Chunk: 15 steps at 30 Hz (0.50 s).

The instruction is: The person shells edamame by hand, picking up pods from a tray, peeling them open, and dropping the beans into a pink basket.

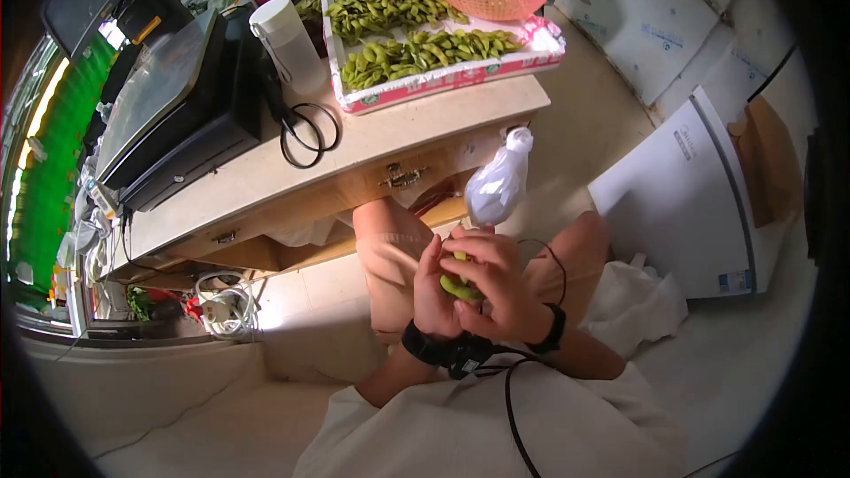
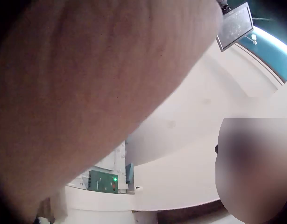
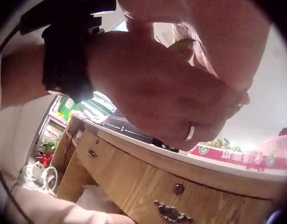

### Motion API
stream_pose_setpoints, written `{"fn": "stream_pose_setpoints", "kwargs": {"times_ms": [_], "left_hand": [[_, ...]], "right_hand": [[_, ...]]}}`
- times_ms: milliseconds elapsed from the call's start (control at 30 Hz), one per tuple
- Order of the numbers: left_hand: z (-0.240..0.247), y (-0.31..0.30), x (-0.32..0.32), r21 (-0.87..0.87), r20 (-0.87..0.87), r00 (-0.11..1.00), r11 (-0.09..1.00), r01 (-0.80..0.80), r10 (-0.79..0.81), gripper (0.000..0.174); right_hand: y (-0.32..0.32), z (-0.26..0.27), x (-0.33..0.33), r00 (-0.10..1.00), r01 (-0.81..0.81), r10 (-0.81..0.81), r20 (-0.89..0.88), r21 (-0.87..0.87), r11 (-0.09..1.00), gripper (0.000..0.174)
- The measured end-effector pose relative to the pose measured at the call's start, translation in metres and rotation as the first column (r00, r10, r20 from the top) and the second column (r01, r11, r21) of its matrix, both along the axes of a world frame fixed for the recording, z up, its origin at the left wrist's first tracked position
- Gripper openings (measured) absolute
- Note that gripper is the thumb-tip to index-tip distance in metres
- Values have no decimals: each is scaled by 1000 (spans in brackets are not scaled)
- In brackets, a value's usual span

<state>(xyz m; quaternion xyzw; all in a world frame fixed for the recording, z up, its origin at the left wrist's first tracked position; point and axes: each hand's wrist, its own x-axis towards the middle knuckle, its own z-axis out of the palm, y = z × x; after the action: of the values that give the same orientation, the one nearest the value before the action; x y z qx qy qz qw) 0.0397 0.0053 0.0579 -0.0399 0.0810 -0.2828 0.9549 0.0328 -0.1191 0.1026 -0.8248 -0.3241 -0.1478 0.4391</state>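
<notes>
In the head view my left hand (image 1: 431, 299) cups several green edamame pods (image 1: 459, 286) close to my lap. Over them curl the fingers of my right hand (image 1: 503, 290), which grip the pods from the other side. A green pod tip (image 3: 181, 45) shows between the two hands in the right wrist view, where the right hand (image 3: 155, 88) wears a ring. The right fingertips and part of the pods are hidden. Bare skin fills much of the left wrist view, with no pods visible there.
On the counter (image 1: 398, 128) stands a white-and-pink tray (image 1: 452, 77) with piles of edamame pods (image 1: 390, 0). A pink basket (image 1: 513, 7) holds shelled beans. A white bottle (image 1: 288, 44) and black machine (image 1: 177, 115) stand left. A white plastic bag (image 1: 500, 181) hangs at the counter's front.
</notes>
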Motion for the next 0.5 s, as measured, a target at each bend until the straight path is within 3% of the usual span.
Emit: {"fn": "stream_pose_setpoints", "kwargs": {"times_ms": [33,100,167,233,300,500], "left_hand": [[-2,-1,-3,11,-7,1000,1000,2,-2,42],[-7,-5,-10,161,-113,983,979,-124,143,29],[-13,-7,-21,224,-113,980,965,-137,166,25],[-17,-10,-18,319,-71,974,930,-180,213,19],[-31,-11,-18,310,-115,969,934,-176,220,16],[-39,-18,-18,403,-116,975,906,-130,191,11]], "right_hand": [[-1,-6,-4,999,46,-47,18,67,997,39],[-2,-15,-14,995,102,-101,-8,132,986,33],[-8,-21,-28,984,177,-177,-31,-24,984,28],[-8,-27,-32,977,212,-213,-16,-61,975,25],[-10,-44,-41,969,232,-242,-57,-147,962,26],[-15,-54,-40,965,219,-228,-128,-79,973,24]]}}
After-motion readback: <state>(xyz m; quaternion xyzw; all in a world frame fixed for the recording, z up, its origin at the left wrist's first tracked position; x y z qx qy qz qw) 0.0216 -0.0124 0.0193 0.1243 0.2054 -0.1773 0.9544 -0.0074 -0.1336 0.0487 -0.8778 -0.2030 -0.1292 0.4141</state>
